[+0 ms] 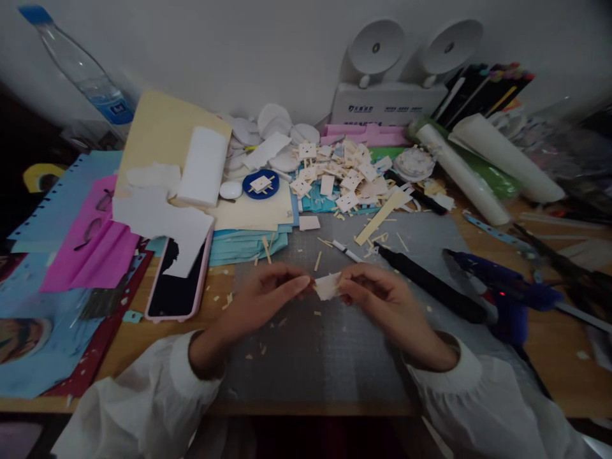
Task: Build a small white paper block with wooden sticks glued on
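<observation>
Magenta paper (95, 255) lies over light-blue sheets (62, 191) at the left side of the table (559, 347), as I monitor it through the head camera. Next in order, a phone (165, 293) in a pink case rests face up, its screen partly covered by torn white paper (186, 223). Left hand (268, 296): I read it as closed to a pinch, thumb and forefinger tips together at the left edge of a small white piece (327, 287), remaining fingers curled. The piece is located directly between both hands, over the grey mat (310, 357); I cannot tell whether its lower edge contacts the mat. Behind it, toward the wall, I note a heap of small pale pieces (351, 178). Right hand (382, 303): likewise closed to a pinch, thumb and forefinger gripping the right edge of the same piece, other fingers bent inward. To its right, a long black tool (430, 280) lies diagonally. Farther right, I locate a blue glue gun (514, 277), red indicator lit, apart from the hands.
</observation>
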Available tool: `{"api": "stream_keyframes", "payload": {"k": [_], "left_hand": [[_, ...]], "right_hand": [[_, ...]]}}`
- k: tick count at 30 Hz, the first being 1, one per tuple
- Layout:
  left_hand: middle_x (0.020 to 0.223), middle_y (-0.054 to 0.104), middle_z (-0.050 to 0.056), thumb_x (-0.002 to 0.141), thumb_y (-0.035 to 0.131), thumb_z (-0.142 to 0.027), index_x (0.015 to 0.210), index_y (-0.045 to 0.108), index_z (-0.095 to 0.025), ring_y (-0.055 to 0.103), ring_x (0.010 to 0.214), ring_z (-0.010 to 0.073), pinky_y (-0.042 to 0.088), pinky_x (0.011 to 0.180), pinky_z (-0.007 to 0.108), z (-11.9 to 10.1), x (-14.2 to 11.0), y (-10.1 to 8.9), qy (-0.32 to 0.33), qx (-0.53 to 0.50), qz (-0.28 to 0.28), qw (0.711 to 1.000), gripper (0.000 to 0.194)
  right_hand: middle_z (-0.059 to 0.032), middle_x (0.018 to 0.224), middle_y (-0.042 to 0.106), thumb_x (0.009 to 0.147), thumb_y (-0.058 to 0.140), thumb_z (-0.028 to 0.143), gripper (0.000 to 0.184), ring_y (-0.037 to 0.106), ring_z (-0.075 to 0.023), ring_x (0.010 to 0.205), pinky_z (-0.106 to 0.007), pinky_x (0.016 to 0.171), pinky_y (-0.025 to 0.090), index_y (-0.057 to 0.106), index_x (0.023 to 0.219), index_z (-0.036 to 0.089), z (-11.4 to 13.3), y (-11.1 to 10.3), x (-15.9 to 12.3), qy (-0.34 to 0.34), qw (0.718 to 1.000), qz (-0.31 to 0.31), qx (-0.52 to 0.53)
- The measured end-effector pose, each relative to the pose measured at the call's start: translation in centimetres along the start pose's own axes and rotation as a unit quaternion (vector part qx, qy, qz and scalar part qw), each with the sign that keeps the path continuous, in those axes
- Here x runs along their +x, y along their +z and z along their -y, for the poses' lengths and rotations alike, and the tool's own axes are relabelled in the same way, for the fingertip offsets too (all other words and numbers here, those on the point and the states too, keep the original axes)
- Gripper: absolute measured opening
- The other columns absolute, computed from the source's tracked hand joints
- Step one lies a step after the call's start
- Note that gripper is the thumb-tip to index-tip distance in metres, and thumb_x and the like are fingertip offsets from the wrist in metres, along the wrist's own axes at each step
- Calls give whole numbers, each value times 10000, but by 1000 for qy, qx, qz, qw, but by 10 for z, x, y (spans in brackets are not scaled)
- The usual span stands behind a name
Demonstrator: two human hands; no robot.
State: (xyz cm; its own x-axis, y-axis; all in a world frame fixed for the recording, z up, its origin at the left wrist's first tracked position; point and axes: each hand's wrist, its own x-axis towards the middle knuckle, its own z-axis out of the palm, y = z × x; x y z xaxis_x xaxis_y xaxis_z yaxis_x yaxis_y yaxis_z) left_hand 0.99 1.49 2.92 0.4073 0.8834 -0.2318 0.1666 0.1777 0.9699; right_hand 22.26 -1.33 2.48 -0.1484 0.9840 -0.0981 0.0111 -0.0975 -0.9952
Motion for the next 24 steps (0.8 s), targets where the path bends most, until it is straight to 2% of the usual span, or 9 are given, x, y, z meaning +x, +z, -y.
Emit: {"api": "stream_keyframes", "payload": {"k": [3, 7, 10, 13, 16, 19, 21, 24], "left_hand": [[724, 667, -2, 820, 641, -312, 825, 699, -171, 588, 674, 111, 455, 613, 206, -4, 0, 3, 5, 18, 28, 999, 152], [675, 648, -3, 814, 644, -293, 736, 678, -162, 565, 615, 105, 428, 556, 200, -10, 0, 3, 2, 42, 82, 996, 156], [688, 662, 6, 818, 631, -291, 748, 683, -171, 597, 649, 123, 458, 596, 223, -9, 1, 3, 14, 27, 77, 997, 148], [712, 666, 13, 828, 621, -319, 762, 683, -177, 610, 679, 131, 484, 645, 243, -2, 2, 3, 17, 1, 37, 999, 169], [744, 660, 10, 836, 618, -341, 755, 657, -184, 608, 692, 124, 498, 663, 240, 5, 3, 0, 13, -54, -58, 997, 181], [787, 653, 10, 821, 636, -331, 771, 644, -191, 609, 726, 127, 510, 682, 239, 8, 5, -4, 20, -86, -130, 988, 148], [782, 638, 7, 811, 643, -324, 760, 646, -190, 602, 732, 128, 508, 683, 237, 7, 7, -6, 35, -78, -153, 985, 143], [790, 628, 5, 813, 634, -318, 784, 658, -189, 596, 735, 126, 505, 686, 235, 7, 9, -6, 44, -69, -168, 982, 134]], "right_hand": [[6, 701, 634, 812, 683, 338, 136, 575, -102, 628, -224, 581, 479, 663, 816, 203, 2, 1, -1, -2, 1000, 4, -7], [12, 679, 626, 809, 685, 352, 151, 583, -109, 620, -239, 586, 498, 656, 816, 204, 2, 2, -2, -5, 1000, 5, -14], [11, 677, 625, 827, 667, 365, 154, 589, -114, 628, -247, 600, 507, 654, 822, 212, -1, 2, -2, -11, 1000, 4, -12], [0, 723, 641, 840, 652, 392, 172, 599, -119, 645, -253, 607, 512, 649, 837, 220, -5, 0, -1, -15, 1000, -16, 3], [9, 714, 633, 850, 637, 409, 185, 594, -114, 618, -253, 596, 509, 622, 840, 225, -7, -5, 3, -12, 998, -63, 13], [10, 703, 626, 851, 632, 400, 188, 580, -109, 585, -244, 563, 495, 599, 823, 216, -7, -8, 7, -11, 996, -86, -35], [6, 695, 621, 852, 626, 392, 188, 579, -117, 591, -243, 549, 482, 591, 809, 211, -9, -6, 8, -19, 994, -59, -88], [5, 686, 613, 882, 582, 377, 172, 574, -128, 607, -246, 539, 458, 590, 826, 215, -16, 1, 6, -37, 987, 19, -157]]}}
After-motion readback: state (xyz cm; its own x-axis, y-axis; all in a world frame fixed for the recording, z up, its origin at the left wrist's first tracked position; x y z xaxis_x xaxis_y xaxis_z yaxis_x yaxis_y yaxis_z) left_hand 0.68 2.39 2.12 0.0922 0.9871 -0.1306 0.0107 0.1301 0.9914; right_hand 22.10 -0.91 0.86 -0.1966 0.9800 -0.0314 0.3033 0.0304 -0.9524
